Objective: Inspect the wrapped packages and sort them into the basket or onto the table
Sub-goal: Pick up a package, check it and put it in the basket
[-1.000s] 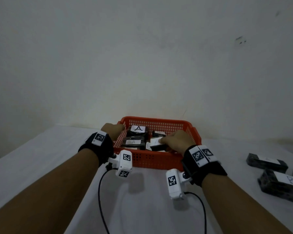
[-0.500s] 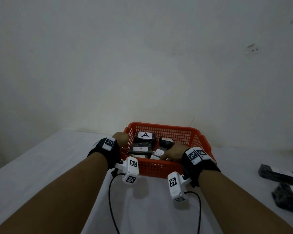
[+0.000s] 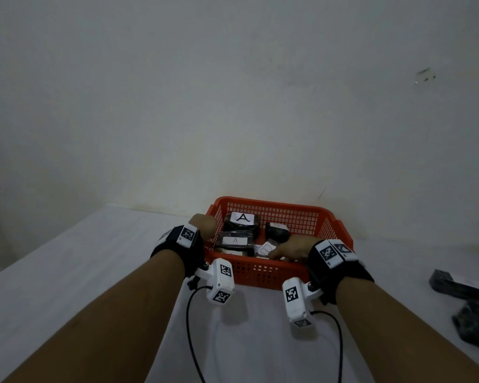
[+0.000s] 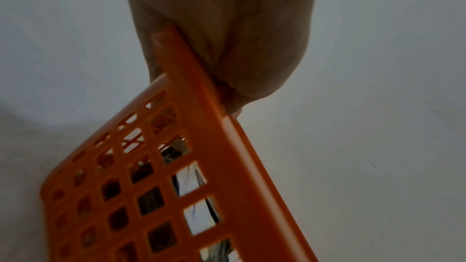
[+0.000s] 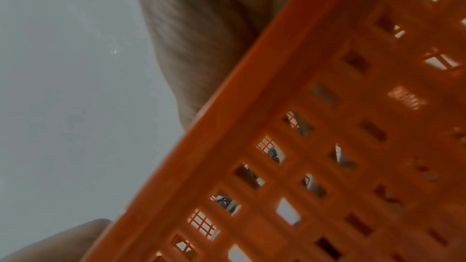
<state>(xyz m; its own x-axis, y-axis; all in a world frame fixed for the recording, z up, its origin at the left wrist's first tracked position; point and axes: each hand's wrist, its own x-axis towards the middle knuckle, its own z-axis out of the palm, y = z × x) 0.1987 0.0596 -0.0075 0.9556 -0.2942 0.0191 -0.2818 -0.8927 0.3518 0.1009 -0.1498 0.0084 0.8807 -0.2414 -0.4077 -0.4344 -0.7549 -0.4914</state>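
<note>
An orange mesh basket [image 3: 274,272] stands on the white table [image 3: 94,258] against the wall. Inside lie several black wrapped packages: one with a large "A" label [image 3: 242,218], another marked "A" [image 3: 235,240], a small one [image 3: 277,229], and one with a white label [image 3: 263,248] near the front. My left hand [image 3: 203,225] grips the basket's left rim [image 4: 201,91]. My right hand [image 3: 291,246] reaches over the front rim [image 5: 252,79], low inside, at the front package. Its fingers are hidden, so its hold is unclear.
Two more black packages [image 3: 462,284] [image 3: 476,322] with white labels lie on the table at the far right. A plain wall rises just behind the basket. Wrist-camera cables [image 3: 190,322] trail over the table in front of it.
My right hand has sunk from above the basket, where it held a labelled package, down inside near the front wall. The left hand has stayed on the left rim.
</note>
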